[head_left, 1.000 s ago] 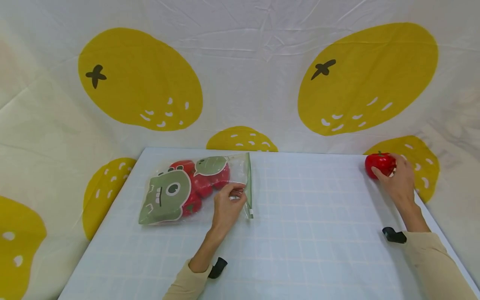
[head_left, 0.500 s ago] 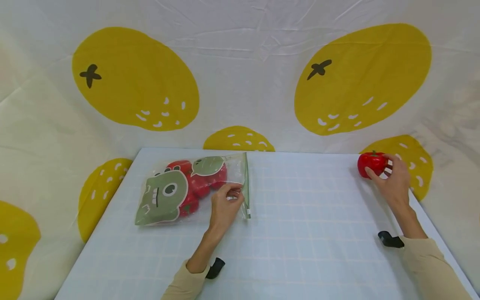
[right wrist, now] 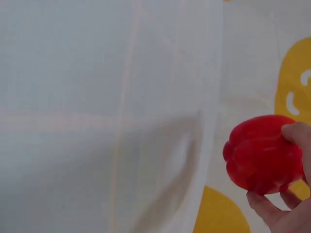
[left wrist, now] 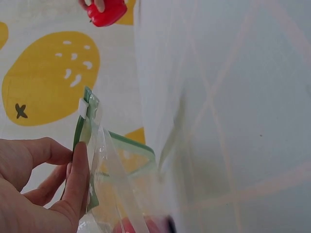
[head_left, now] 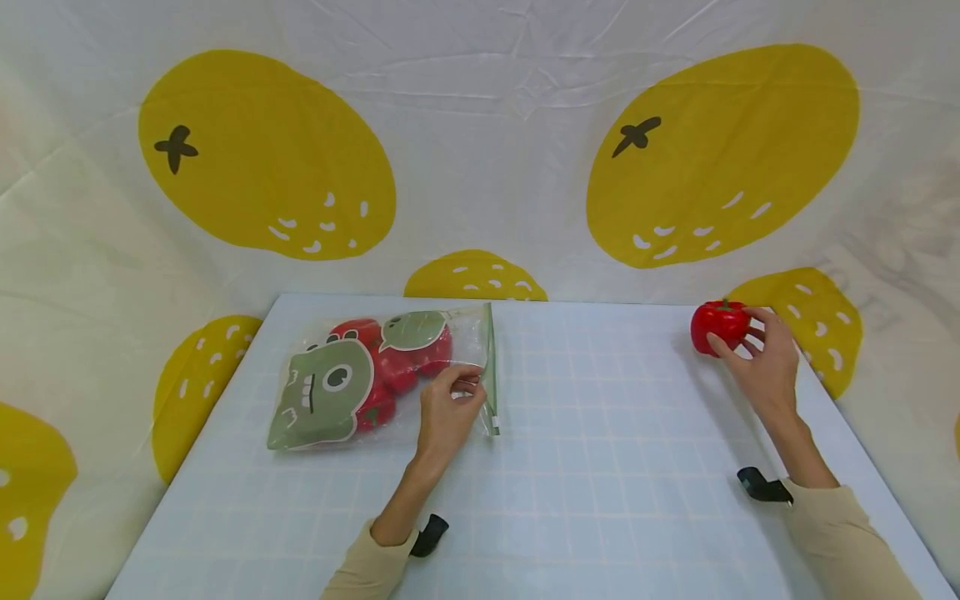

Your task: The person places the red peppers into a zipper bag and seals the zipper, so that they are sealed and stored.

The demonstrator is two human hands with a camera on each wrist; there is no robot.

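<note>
left hand (head_left: 444, 412) pinches zip bag (head_left: 375, 375) mouth, worktop (head_left: 600, 467) 10 o'clock | right hand (head_left: 759, 367) grips red pepper (head_left: 718, 327), 2 o'clock

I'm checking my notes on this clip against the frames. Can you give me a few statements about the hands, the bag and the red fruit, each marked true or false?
1. The right hand holds a red pepper near the far right edge of the table. True.
2. The left hand lies flat on the table, away from the bag. False: it pinches the zip bag at its green-edged opening.
3. The zip bag already has red items inside it. True.
4. The bag is printed with a yellow duck. False: the print is a green cartoon dinosaur.
5. The red pepper is inside the bag. False: it is far to the right of the bag, in the right hand.
</note>
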